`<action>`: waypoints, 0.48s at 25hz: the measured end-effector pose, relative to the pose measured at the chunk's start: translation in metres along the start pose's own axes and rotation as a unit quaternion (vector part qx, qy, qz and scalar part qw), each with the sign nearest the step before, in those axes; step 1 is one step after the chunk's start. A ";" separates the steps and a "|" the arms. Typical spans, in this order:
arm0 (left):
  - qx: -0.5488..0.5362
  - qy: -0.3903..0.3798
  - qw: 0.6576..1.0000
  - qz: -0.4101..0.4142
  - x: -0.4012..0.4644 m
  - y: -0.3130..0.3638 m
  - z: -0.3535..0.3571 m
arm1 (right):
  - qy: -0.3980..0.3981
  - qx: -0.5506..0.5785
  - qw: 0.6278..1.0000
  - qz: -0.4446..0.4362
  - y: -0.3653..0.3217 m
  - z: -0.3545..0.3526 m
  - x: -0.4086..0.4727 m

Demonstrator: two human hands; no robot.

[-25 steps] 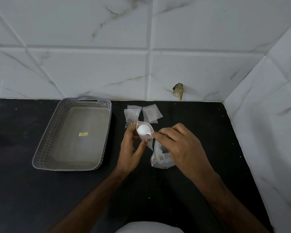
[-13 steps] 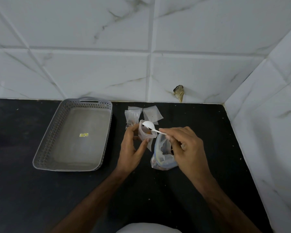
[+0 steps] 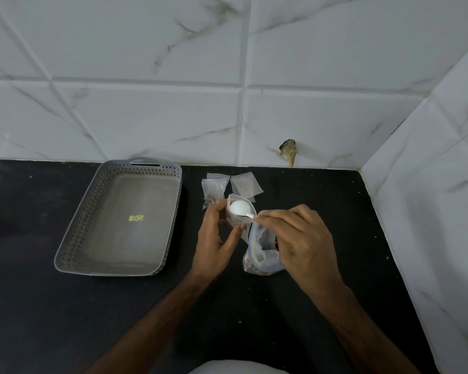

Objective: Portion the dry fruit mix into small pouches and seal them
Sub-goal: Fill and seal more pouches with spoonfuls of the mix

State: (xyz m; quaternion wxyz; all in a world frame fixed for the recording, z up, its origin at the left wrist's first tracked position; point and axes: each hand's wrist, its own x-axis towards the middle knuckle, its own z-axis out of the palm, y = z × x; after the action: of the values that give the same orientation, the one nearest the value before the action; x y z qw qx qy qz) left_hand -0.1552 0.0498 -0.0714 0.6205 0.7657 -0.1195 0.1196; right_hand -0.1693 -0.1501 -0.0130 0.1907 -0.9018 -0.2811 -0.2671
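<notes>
While the left hand point(image 3: 216, 238) pinches an open pouch point(image 3: 237, 220), right-hand fingers point(image 3: 270, 220) grip the spoon point(image 3: 239, 207); one filled pouch point(image 3: 213, 193) waits, more remain.

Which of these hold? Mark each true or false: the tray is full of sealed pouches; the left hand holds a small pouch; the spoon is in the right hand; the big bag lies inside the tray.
1. The grey tray is full of sealed pouches: false, it holds only a yellow sticker.
2. The left hand holds a small pouch: true.
3. The white spoon is in the right hand: true.
4. The big bag lies inside the tray: false, it sits on the black counter, right of the tray.
</notes>
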 end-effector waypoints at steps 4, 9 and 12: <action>0.006 -0.001 1.000 -0.006 0.001 0.002 -0.001 | 0.048 0.082 0.993 0.072 -0.006 -0.003 0.001; -0.007 -0.007 1.000 -0.005 0.001 0.007 -0.002 | 0.054 0.267 0.926 0.262 -0.015 -0.022 0.016; 0.003 -0.013 1.000 -0.005 0.002 0.007 -0.003 | 0.045 0.345 0.877 0.331 -0.012 -0.021 0.017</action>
State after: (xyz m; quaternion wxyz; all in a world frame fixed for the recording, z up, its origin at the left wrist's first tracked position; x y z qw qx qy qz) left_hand -0.1560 0.0515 -0.0637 0.6174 0.7696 -0.1234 0.1069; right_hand -0.1725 -0.1445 0.0159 0.5792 -0.8065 -0.0320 -0.1146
